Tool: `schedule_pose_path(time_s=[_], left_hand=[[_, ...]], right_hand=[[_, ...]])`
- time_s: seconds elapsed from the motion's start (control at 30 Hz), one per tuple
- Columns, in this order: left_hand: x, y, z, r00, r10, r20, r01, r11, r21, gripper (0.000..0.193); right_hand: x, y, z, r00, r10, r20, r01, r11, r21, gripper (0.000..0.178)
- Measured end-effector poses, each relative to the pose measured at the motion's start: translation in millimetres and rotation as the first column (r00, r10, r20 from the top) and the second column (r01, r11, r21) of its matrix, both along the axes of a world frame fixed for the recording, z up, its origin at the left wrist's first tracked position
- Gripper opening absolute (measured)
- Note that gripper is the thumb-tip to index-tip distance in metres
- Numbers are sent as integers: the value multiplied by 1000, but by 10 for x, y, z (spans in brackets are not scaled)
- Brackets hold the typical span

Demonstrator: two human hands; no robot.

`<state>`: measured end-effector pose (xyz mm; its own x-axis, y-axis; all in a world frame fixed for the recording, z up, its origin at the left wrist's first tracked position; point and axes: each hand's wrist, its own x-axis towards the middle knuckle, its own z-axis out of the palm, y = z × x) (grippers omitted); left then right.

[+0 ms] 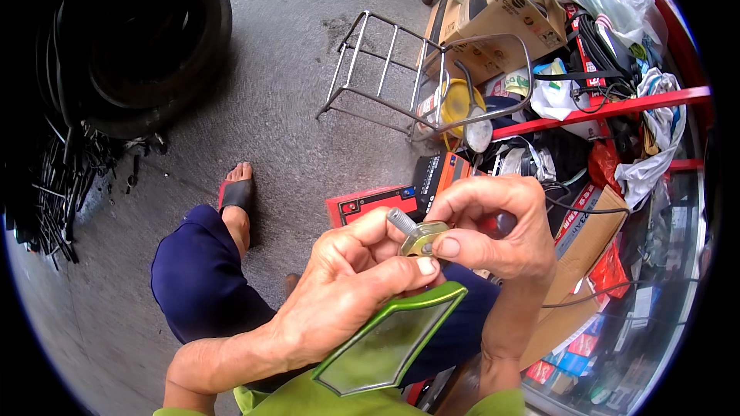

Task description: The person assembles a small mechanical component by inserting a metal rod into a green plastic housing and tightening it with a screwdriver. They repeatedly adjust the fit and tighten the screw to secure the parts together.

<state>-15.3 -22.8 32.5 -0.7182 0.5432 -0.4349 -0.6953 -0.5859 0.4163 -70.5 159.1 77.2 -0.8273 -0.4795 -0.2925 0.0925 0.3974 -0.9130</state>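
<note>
In front of my lap, both hands meet at a small brass-coloured metal bracket (421,241) with a threaded bolt (400,220) sticking out of it toward the upper left. My left hand (335,285) is closed, its thumb and fingers pinching the bracket's left side. From the other side my right hand (512,239) pinches the bracket between thumb and forefinger. A dark reddish, rounded handle (502,223) shows within the right hand's curled fingers; its kind is unclear. Just below the left hand lies a green-framed mirror (385,345); whether it joins the bracket is hidden.
A metal rack (383,62) stands ahead, beside a cardboard box (501,19). Red and black batteries (375,202) sit just beyond my hands. Bags and a glass case (644,347) crowd the right. Tires (158,46) and cables (58,192) occupy the left.
</note>
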Motion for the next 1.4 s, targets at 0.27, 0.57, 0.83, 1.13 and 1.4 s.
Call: schedule_pose_path(time_s=[0.27,0.57,0.83,1.13,1.4], left_hand=[[-18,-109,-70,996,6,87,-16,993,121,27],[-42,-208,-170,956,260,139,-293,783,549,36],[-35,-95,-119,939,342,30,-326,861,390,35],[0,-97,-66,933,347,98,-360,894,268,33],[44,-153,-182,840,500,-209,-423,847,322,42]], right_hand=[[34,-128,-126,981,-85,172,103,990,-99,16],[258,-205,-31,838,-66,-542,40,997,-59,8],[415,-372,-248,755,20,-656,58,994,96,24],[468,-470,-461,614,-2,-789,117,989,89,20],[565,-612,-509,308,13,-951,218,972,84,26]])
